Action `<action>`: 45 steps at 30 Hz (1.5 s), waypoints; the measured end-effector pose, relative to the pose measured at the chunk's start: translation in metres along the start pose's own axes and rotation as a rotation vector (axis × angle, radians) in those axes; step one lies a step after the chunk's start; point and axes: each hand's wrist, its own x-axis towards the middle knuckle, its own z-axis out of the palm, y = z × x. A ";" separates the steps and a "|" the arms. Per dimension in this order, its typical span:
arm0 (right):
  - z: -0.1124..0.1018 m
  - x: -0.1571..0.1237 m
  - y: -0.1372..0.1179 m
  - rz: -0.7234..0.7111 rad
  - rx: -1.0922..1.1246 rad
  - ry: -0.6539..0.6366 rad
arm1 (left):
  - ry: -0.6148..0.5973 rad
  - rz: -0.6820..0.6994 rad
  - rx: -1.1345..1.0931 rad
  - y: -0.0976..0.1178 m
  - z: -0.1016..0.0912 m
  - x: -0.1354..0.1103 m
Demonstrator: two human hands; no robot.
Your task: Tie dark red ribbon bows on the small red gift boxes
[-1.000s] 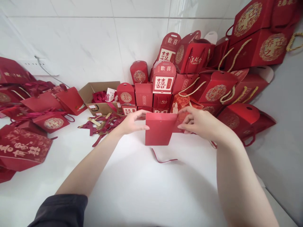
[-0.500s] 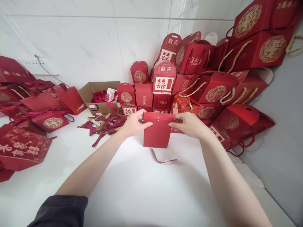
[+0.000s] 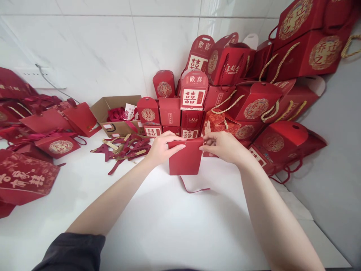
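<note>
A plain red paper box (image 3: 186,160) stands upright on the white table (image 3: 169,226) in front of me. My left hand (image 3: 162,148) grips its top left edge, fingers folded over the top. My right hand (image 3: 222,146) pinches the top right corner. A thin red ribbon (image 3: 194,188) trails on the table from under the box toward the right.
Many red gift boxes and bags (image 3: 254,101) with gold cord handles are stacked against the tiled wall at the back right. An open cardboard carton (image 3: 113,113) and a heap of red ribbons and gold strips (image 3: 124,148) lie back left. Flat red bags (image 3: 28,173) cover the left side.
Both hands have pressed the box's top down, so it stands shorter. My right hand moved in from the right to the top right corner.
</note>
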 end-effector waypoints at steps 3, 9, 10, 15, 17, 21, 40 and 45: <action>-0.002 -0.001 0.000 0.007 0.038 0.055 | 0.033 -0.012 -0.021 0.003 0.001 0.000; -0.011 -0.012 -0.003 -0.024 0.172 0.033 | -0.081 -0.152 -0.040 0.009 -0.001 0.001; -0.011 -0.014 -0.001 -0.028 0.210 0.013 | -0.086 -0.156 -0.033 0.010 -0.002 0.002; 0.004 -0.036 0.021 0.049 0.347 -0.147 | -0.100 -0.156 -0.008 0.011 -0.003 0.005; 0.013 -0.050 0.032 0.075 0.272 -0.245 | -0.094 -0.152 -0.007 0.009 -0.002 0.005; 0.033 -0.073 0.041 0.111 0.037 -0.402 | -0.090 -0.144 -0.018 0.006 0.000 0.005; 0.031 -0.022 -0.020 0.096 0.970 0.096 | -0.077 -0.049 -0.020 0.008 0.001 0.002; 0.067 -0.006 -0.015 0.268 1.073 0.028 | -0.074 0.006 0.011 0.008 0.002 -0.001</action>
